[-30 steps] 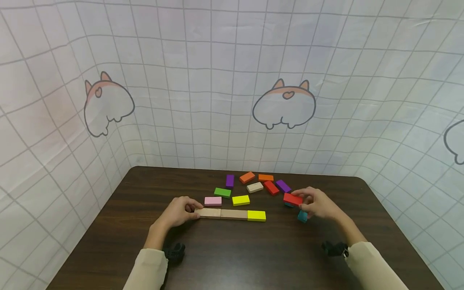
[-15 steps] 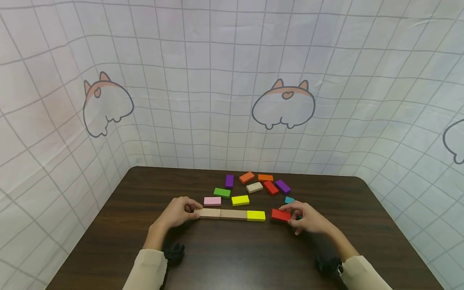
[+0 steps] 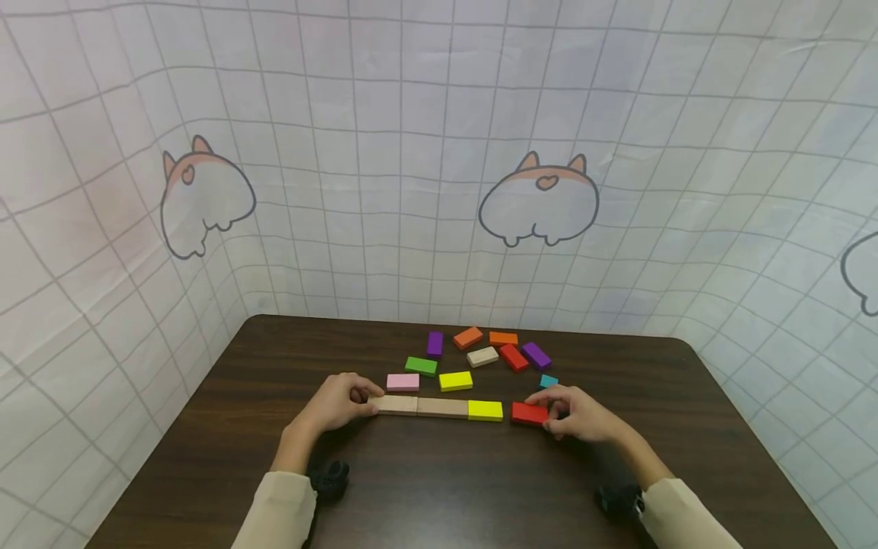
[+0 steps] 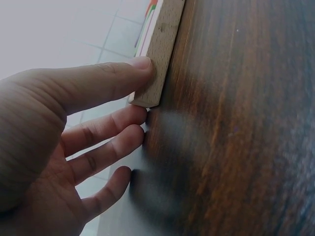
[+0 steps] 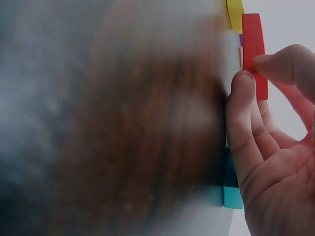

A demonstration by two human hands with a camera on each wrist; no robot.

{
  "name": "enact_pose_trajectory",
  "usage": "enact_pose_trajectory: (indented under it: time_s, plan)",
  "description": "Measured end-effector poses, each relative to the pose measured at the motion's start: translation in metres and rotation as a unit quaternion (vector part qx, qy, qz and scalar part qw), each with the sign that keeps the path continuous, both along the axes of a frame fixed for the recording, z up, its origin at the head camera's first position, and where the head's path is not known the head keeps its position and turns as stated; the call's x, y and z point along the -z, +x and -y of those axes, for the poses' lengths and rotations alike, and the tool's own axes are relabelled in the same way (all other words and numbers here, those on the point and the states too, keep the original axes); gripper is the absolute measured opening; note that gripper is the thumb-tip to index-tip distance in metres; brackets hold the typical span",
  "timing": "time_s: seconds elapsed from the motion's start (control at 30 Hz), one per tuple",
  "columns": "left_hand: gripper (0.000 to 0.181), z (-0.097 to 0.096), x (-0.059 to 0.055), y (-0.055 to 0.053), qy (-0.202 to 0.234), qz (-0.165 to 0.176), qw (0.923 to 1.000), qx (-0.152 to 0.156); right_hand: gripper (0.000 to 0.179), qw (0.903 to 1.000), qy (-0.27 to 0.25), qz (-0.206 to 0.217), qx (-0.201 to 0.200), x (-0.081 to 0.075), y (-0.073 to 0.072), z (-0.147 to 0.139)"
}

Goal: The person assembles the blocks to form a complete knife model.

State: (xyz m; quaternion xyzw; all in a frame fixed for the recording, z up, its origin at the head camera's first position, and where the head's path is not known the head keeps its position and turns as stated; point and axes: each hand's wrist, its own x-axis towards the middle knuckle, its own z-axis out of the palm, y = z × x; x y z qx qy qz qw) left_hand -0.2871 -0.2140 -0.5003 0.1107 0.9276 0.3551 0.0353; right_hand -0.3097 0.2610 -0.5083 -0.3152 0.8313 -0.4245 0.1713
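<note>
- My landmark is the yellow end block [image 3: 485,411], on the worktop [image 3: 425,480].
- Left of it, a brown wooden block [image 3: 442,408] touches it; a pale wooden block [image 3: 398,404] follows, its outer end pinched by the fingers of the left hand [image 3: 339,402].
- Just right of it, across a gap, I have the fingers of the right hand [image 3: 579,414] grasping the red block [image 3: 528,414].

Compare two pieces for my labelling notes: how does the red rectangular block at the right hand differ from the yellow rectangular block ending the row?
The red rectangular block is pinched by the right hand, while no hand touches the yellow rectangular block. The yellow one abuts a plain brown wooden block; the red one sits apart, a gap separating it from the yellow one. Both are single-coloured blocks.
</note>
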Motion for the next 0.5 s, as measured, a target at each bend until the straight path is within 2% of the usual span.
enact_pose_trajectory:
  time_s: [0.5]
  plan:
    - [0.019,0.0,0.0,0.001,0.004,-0.005,1.0,-0.001,0.039,0.9987,0.024,0.037,-0.026,-0.006,-0.016,0.008]
